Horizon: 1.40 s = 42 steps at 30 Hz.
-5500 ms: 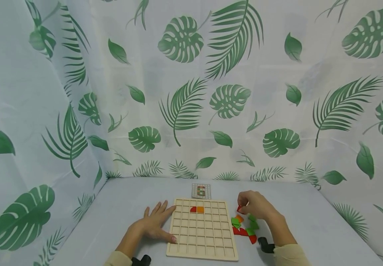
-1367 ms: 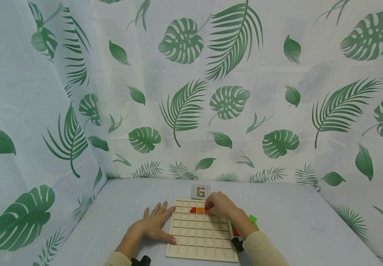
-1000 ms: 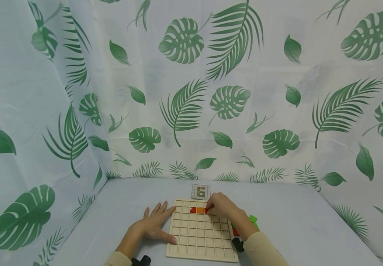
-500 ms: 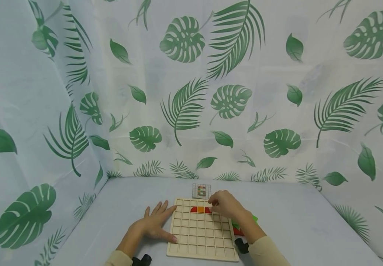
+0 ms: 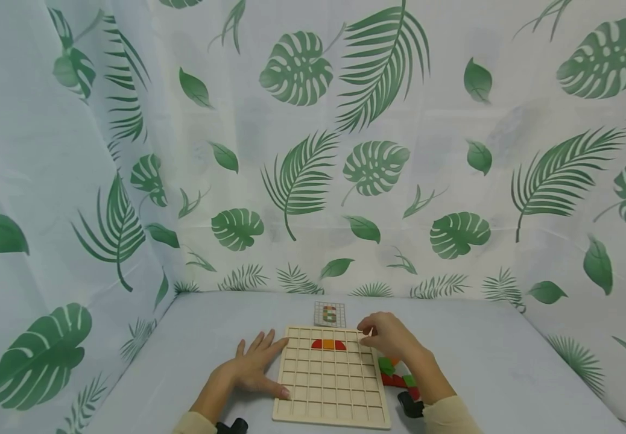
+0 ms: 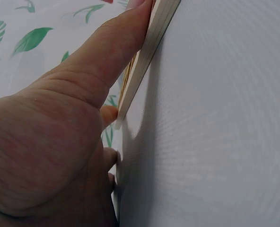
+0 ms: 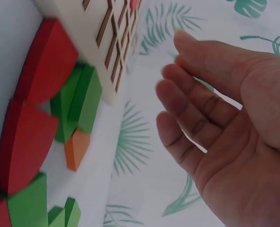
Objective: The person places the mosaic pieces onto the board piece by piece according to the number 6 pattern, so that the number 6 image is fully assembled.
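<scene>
Right hand: one; the right hand [image 5: 391, 334] is held raised by the far right corner of the grid board [image 5: 328, 395], its fingers loosely bent and the thumb and fingertips apart.
Left hand: one; the left hand [image 5: 253, 366] is laid at the left edge of the board with fingers spread, the thumb rested on the near part of that edge.
Board: one; it is divided into seven columns.
Set pieces: three; in the board's second row from the far edge, a left red piece [image 5: 317, 344], an orange square [image 5: 328, 344] and a right red piece [image 5: 340, 345] are lined up side by side in the middle columns.
Loose pieces: heaped just right of the board; three red pieces [image 7: 48, 59], one orange piece [image 7: 77, 149] and apparently five green pieces [image 7: 29, 203] are shown. The lowest are cut off, so the full count cannot be told.
Card: one; a printed card [image 5: 330, 314] with a coloured figure on a grid is placed just beyond the board's far edge.
Wrist devices: two black ones; the right device [image 5: 412, 405] is seen right of the board, the left device [image 5: 233, 426] left of it.
Backdrop: a leaf-printed cloth [image 5: 313, 265] is hung well beyond the board.
</scene>
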{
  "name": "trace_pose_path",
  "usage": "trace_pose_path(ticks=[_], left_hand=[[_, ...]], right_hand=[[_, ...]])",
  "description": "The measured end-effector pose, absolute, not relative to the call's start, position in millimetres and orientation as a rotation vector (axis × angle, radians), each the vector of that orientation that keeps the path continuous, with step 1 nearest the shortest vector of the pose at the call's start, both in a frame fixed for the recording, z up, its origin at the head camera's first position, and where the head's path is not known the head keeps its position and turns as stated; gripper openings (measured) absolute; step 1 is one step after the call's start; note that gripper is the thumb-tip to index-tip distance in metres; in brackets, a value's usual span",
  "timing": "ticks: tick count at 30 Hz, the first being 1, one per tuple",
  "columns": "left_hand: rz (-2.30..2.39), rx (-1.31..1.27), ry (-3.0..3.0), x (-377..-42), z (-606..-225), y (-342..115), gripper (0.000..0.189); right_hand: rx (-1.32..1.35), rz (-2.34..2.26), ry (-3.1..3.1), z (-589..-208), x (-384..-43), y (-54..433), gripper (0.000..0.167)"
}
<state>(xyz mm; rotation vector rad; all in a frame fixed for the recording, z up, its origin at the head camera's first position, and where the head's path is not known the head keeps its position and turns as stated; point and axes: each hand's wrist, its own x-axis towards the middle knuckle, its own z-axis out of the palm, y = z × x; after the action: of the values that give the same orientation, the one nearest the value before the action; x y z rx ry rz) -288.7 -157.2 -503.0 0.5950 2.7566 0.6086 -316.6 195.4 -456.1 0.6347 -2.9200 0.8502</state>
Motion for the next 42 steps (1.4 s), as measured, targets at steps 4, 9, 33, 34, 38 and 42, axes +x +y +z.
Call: trace_pose_path(ticks=[4, 9, 33, 34, 38, 42], left_hand=[[0.603, 0.585, 2.766, -288.2, -502.1, -157.4, 0.122], [0.600, 0.584, 2.774, -288.4, -503.6, -157.4, 0.121], [0.594, 0.583, 2.779, -290.7, -507.0, -156.0, 0.122], [0.593, 0.580, 2.780, -290.8, -507.4, -156.1, 0.122], [0.591, 0.578, 2.779, -290.7, -507.5, -156.4, 0.122], [0.595, 0.582, 2.775, -289.9, -505.6, -156.7, 0.121]], right_hand=[[0.698, 0.873, -2.936, -455.7, -315.9, 203.7, 0.023], [0.691, 0.887, -2.953, -457.3, -316.6, 212.6, 0.024], [0.650, 0.977, -3.100, -460.4, -309.2, 235.6, 0.023], [0.675, 0.967, -3.104, -460.7, -309.2, 236.2, 0.022], [0.671, 0.923, -3.138, -461.0, -308.8, 235.3, 0.020], [0.665, 0.903, -3.147, -461.0, -307.6, 233.7, 0.021]])
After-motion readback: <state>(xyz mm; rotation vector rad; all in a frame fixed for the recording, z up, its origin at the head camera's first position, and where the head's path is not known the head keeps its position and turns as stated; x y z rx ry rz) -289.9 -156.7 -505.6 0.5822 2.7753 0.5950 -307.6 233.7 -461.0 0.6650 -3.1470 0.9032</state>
